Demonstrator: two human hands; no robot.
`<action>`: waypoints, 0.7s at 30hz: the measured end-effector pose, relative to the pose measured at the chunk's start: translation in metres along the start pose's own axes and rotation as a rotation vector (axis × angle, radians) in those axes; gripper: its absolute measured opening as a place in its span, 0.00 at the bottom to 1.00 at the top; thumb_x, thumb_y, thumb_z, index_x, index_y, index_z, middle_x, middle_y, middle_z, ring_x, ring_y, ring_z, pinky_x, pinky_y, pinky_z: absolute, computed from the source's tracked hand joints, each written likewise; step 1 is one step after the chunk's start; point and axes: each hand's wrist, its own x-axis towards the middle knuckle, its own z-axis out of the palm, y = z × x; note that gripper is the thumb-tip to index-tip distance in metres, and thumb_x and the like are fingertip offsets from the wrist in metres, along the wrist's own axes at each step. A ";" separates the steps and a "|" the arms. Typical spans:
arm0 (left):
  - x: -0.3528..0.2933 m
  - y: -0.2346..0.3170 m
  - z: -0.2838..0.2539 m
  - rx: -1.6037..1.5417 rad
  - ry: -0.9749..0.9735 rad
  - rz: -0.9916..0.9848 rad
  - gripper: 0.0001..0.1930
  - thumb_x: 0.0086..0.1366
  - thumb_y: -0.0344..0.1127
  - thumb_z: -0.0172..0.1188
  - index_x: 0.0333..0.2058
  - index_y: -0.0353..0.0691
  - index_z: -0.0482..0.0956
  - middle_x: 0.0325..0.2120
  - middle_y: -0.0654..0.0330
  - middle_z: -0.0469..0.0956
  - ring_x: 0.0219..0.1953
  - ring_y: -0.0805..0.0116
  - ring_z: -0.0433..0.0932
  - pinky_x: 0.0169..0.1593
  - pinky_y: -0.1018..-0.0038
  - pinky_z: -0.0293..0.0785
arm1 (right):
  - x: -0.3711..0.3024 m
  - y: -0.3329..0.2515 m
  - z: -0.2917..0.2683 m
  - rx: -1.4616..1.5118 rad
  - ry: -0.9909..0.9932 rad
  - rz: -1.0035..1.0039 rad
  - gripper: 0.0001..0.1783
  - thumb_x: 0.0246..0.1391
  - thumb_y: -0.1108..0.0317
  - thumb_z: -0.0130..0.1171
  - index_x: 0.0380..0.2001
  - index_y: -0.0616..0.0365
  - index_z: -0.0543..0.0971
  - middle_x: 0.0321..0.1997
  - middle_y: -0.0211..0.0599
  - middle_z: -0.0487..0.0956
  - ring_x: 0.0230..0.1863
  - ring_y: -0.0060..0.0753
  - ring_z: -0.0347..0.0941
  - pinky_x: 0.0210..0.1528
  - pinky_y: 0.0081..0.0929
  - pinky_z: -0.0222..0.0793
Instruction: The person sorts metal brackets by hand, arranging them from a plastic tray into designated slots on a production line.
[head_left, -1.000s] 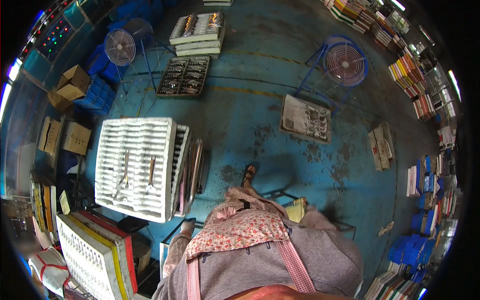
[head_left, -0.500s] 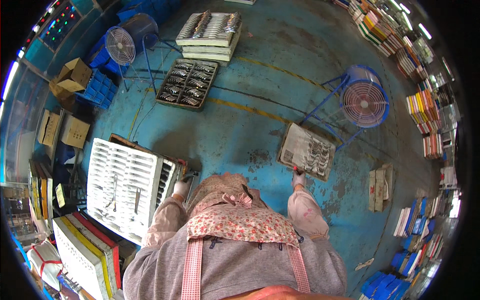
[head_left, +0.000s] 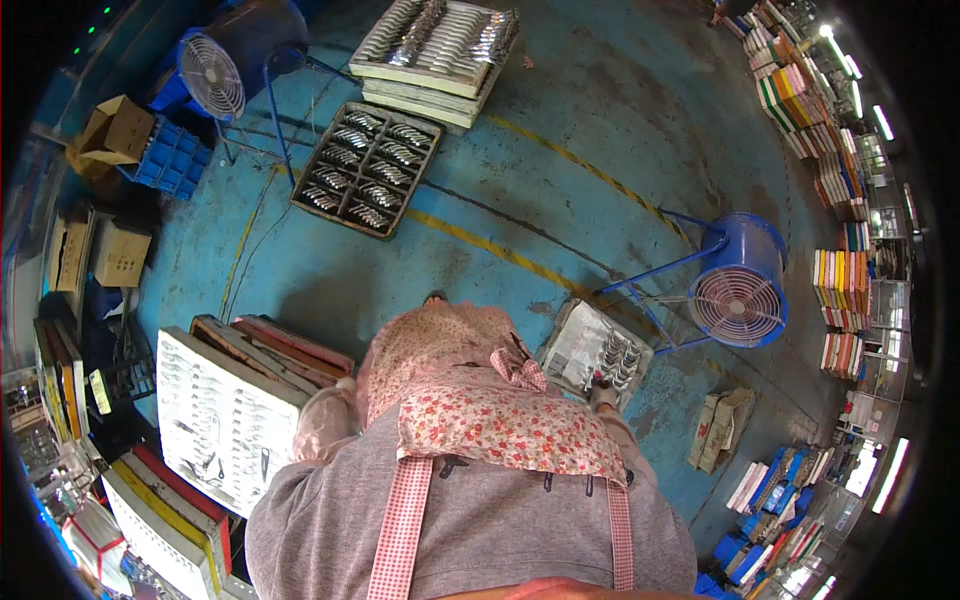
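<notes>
My right hand [head_left: 604,396], in a pale glove, is at the near edge of a shallow tray [head_left: 562,357]. It is closed round a small dark thing with a red part, too small to name. Rows of curved shiny metal pieces [head_left: 620,358] lie in the right side of that tray. My left hand [head_left: 346,386], mostly hidden by my sleeve and apron, is beside a stack of trays at the left. The white moulded tray [head_left: 215,420] on that stack's near side has rows of slots and a few dark, wrench-shaped pieces on it.
A divided tray of metal pieces [head_left: 318,205] lies ahead on the floor, before stacked pale trays [head_left: 425,98]. Blue drum fans stand right [head_left: 745,250] and far left [head_left: 265,40]. A carton [head_left: 722,430] is at the right; coloured trays [head_left: 165,510] stand near left.
I have bent forward and the view has shifted. My right hand now overlaps the shallow tray's near edge. My left hand has become mostly covered beside the stack.
</notes>
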 end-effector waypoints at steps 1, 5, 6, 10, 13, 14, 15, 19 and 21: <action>-0.012 -0.001 0.024 -0.711 0.027 -0.164 0.18 0.69 0.45 0.43 0.45 0.44 0.78 0.44 0.57 0.77 0.42 0.64 0.77 0.44 0.71 0.76 | -0.010 -0.025 -0.012 -0.091 0.126 -0.057 0.23 0.50 0.50 0.59 0.41 0.59 0.76 0.24 0.38 0.78 0.20 0.31 0.73 0.22 0.35 0.68; -0.013 -0.047 0.211 -3.335 -0.500 -1.090 0.20 0.65 0.51 0.50 0.45 0.44 0.80 0.43 0.53 0.80 0.48 0.54 0.77 0.50 0.66 0.71 | 0.021 -0.111 -0.038 0.381 -0.095 0.048 0.17 0.51 0.58 0.60 0.37 0.60 0.75 0.21 0.32 0.76 0.16 0.27 0.70 0.17 0.29 0.64; -0.035 -0.081 0.256 -3.384 -0.158 -1.304 0.23 0.62 0.54 0.51 0.43 0.41 0.80 0.44 0.49 0.78 0.49 0.51 0.75 0.51 0.64 0.70 | 0.040 -0.119 -0.034 0.429 -0.110 0.042 0.15 0.51 0.59 0.61 0.36 0.60 0.76 0.20 0.31 0.75 0.15 0.26 0.69 0.16 0.28 0.63; -0.076 -0.147 0.391 -3.366 -0.086 -1.637 0.28 0.62 0.60 0.48 0.46 0.41 0.78 0.45 0.48 0.77 0.52 0.50 0.73 0.53 0.62 0.68 | 0.102 -0.220 -0.025 0.414 -0.339 0.047 0.15 0.49 0.59 0.63 0.34 0.58 0.75 0.18 0.30 0.73 0.14 0.25 0.67 0.17 0.27 0.63; -0.055 -0.175 0.444 -3.379 0.073 -1.830 0.27 0.61 0.59 0.50 0.46 0.43 0.78 0.44 0.48 0.78 0.50 0.50 0.74 0.51 0.62 0.69 | 0.190 -0.265 -0.023 0.424 -0.415 -0.039 0.21 0.48 0.51 0.65 0.33 0.58 0.76 0.18 0.32 0.74 0.15 0.26 0.68 0.17 0.30 0.63; -0.053 -0.185 0.454 -3.363 0.014 -1.856 0.27 0.61 0.59 0.50 0.46 0.43 0.78 0.44 0.48 0.78 0.50 0.50 0.74 0.51 0.62 0.69 | 0.197 -0.310 -0.035 0.357 -0.342 -0.079 0.21 0.48 0.50 0.65 0.34 0.59 0.77 0.18 0.33 0.74 0.16 0.27 0.69 0.18 0.31 0.63; -0.051 -0.198 0.461 -3.392 -0.002 -1.880 0.26 0.62 0.58 0.50 0.46 0.44 0.79 0.43 0.49 0.79 0.49 0.50 0.75 0.50 0.62 0.69 | 0.221 -0.339 -0.051 0.110 -0.294 -0.173 0.22 0.49 0.50 0.64 0.33 0.61 0.78 0.18 0.34 0.75 0.17 0.29 0.70 0.18 0.32 0.62; -0.034 -0.225 0.455 -3.452 -0.184 -1.683 0.23 0.63 0.56 0.51 0.46 0.45 0.79 0.41 0.51 0.80 0.47 0.51 0.77 0.48 0.64 0.70 | 0.331 -0.434 -0.093 0.475 -0.434 0.007 0.16 0.56 0.55 0.57 0.21 0.52 0.70 0.15 0.29 0.69 0.13 0.26 0.63 0.15 0.27 0.59; -0.053 -0.260 0.470 -3.570 -0.423 -1.431 0.23 0.63 0.55 0.52 0.47 0.45 0.79 0.42 0.52 0.80 0.48 0.52 0.76 0.49 0.65 0.70 | 0.366 -0.491 -0.132 0.561 -0.427 -0.046 0.11 0.55 0.59 0.59 0.28 0.53 0.71 0.19 0.29 0.72 0.15 0.24 0.66 0.15 0.24 0.59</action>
